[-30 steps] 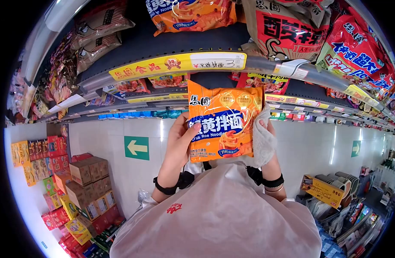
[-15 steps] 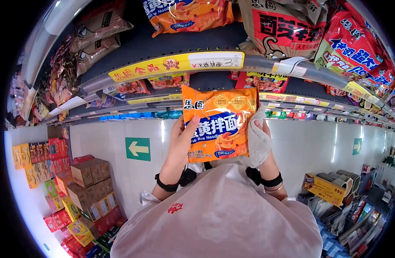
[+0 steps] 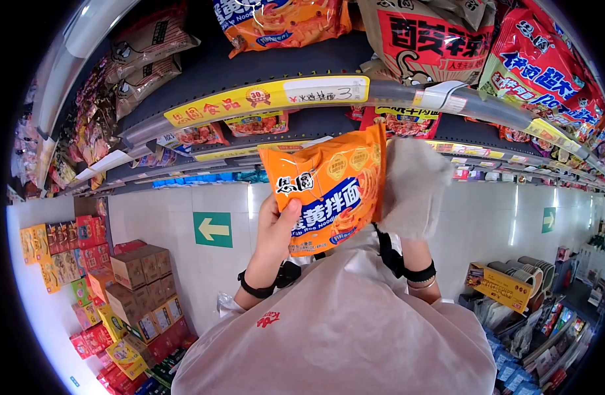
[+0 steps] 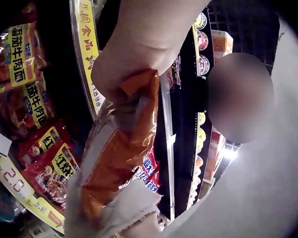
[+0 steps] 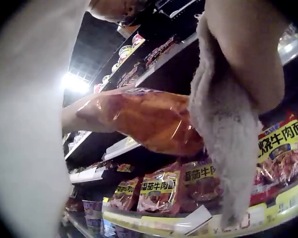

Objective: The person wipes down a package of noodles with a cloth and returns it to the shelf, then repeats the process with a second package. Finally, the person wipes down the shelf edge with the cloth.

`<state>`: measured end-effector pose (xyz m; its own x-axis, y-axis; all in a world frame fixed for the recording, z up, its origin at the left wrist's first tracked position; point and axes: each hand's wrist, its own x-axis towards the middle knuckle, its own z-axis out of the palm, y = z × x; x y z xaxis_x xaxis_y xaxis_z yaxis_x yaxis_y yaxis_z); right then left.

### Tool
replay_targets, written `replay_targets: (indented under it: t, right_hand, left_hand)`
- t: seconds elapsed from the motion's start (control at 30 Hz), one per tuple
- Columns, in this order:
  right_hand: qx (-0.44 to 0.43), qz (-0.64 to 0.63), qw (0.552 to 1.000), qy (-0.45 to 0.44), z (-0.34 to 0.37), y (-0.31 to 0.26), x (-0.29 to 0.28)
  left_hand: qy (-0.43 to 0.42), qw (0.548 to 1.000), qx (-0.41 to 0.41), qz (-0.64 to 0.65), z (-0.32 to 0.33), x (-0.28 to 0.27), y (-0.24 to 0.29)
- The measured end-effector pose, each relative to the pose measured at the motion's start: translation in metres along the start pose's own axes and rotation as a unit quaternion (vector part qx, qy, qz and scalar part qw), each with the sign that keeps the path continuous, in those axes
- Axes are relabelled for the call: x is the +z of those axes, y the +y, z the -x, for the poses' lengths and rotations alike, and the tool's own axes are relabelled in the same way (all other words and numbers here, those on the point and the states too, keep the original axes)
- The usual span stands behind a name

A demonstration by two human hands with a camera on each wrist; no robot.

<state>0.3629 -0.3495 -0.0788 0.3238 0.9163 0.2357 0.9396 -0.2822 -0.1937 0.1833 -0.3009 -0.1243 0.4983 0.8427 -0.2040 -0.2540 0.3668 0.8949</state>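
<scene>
In the head view, an orange packet of crab roe noodles (image 3: 325, 191) is held up before the chest, tilted with its right side higher. My left hand (image 3: 276, 227) grips its left edge, thumb on the printed front and the other fingers behind. A light grey cloth (image 3: 416, 187), blurred, is at the packet's right edge. It covers most of my right hand, which holds it; the right wrist view shows that hand (image 5: 253, 54) with the cloth hanging down against the packet's end. Seen from the left wrist, the packet (image 4: 121, 161) reaches from the left hand down to the cloth.
A store shelf with a yellow price strip (image 3: 263, 99) runs just beyond the packet. On it lie another orange noodle packet (image 3: 283, 23), a brown-and-red bag (image 3: 427, 43) and red bags (image 3: 546, 72). Stacked cartons (image 3: 138, 270) stand at the left, a yellow box (image 3: 497, 288) at the right.
The packet has turned, its right side rising and its left side shifting left and down. My right hand with the cloth has moved right and up at the packet's right edge.
</scene>
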Motion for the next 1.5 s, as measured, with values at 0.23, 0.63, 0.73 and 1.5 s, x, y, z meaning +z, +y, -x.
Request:
replay_targets:
  t: [0.23, 0.63, 0.73, 1.5]
  right_hand:
    - [0.043, -0.5, 0.862, 0.076, 0.079, 0.018, 0.111]
    - [0.056, -0.644, 0.762, 0.035, 0.033, -0.014, 0.089]
    - [0.022, -0.658, 0.752, 0.027, 0.029, 0.005, 0.109]
    - [0.203, -0.937, 0.274, -0.079, 0.049, 0.008, 0.125]
  left_hand:
    - [-0.044, 0.998, -0.001, -0.038, -0.001, 0.003, -0.01]
    - [-0.064, 0.991, 0.015, -0.115, 0.006, 0.004, -0.007]
    - [-0.066, 0.993, 0.011, -0.094, 0.009, 0.008, -0.005]
    - [-0.114, 0.992, 0.026, -0.038, 0.024, 0.001, 0.008]
